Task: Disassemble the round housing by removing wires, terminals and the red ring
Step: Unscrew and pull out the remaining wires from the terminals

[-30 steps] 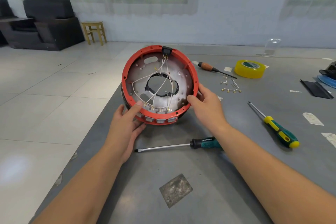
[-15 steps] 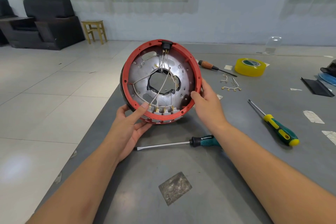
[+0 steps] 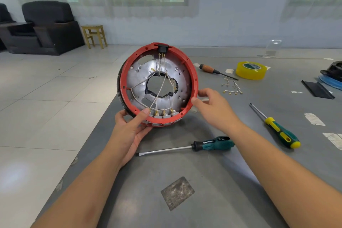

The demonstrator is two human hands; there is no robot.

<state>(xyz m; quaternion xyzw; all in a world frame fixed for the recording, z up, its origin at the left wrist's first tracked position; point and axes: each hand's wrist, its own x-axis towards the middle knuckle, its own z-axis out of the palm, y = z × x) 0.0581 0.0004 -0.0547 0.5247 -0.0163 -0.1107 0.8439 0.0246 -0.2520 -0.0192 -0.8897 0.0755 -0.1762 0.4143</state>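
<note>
The round housing (image 3: 140, 77) stands tilted up on its edge at the table's left side, its open face toward me. A red ring (image 3: 192, 72) runs round its rim, with a black socket (image 3: 162, 48) at the top. White wires (image 3: 162, 87) cross the central hole down to several grey terminals (image 3: 162, 114) at the bottom rim. My left hand (image 3: 129, 131) grips the lower left rim, thumb on the ring by the terminals. My right hand (image 3: 214, 107) holds the right rim between thumb and fingers.
A flat screwdriver with a teal handle (image 3: 212, 144) lies just in front of the housing. A green-yellow screwdriver (image 3: 281, 132), a wooden-handled one (image 3: 209, 69), a yellow tape roll (image 3: 251, 70) and loose wires with terminals (image 3: 232, 88) lie to the right. The table's left edge (image 3: 103, 122) runs beside my left hand.
Both hands have tipped the housing further upright, so its open face turns more toward me. My right hand slid slightly up the right rim.
</note>
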